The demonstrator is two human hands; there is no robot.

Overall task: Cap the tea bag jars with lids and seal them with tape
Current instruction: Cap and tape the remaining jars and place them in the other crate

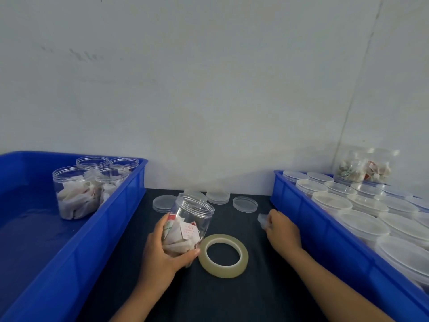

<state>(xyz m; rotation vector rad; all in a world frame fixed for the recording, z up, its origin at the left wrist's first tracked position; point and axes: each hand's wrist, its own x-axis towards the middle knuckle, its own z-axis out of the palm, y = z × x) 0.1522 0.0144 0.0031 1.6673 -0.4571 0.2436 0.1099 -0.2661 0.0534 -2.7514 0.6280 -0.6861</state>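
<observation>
Here, the left hand point(162, 249) gripped an uncapped jar point(189, 225) above the surface beside the tape point(223, 255), while the right hand's point(282, 228) fingers pinched something small and clear; capping was evidently pending, needing a lid point(245, 204).

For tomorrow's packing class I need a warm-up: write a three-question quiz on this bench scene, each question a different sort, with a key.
1. True or false: the jar in the left hand already has a lid on.
2. The tape roll lies: A) in the left crate, B) on the dark mat, C) on the stacked lids.
3. Fill in: uncapped jars stand in the ___ crate.

Key: 1 false; 2 B; 3 left.
</observation>
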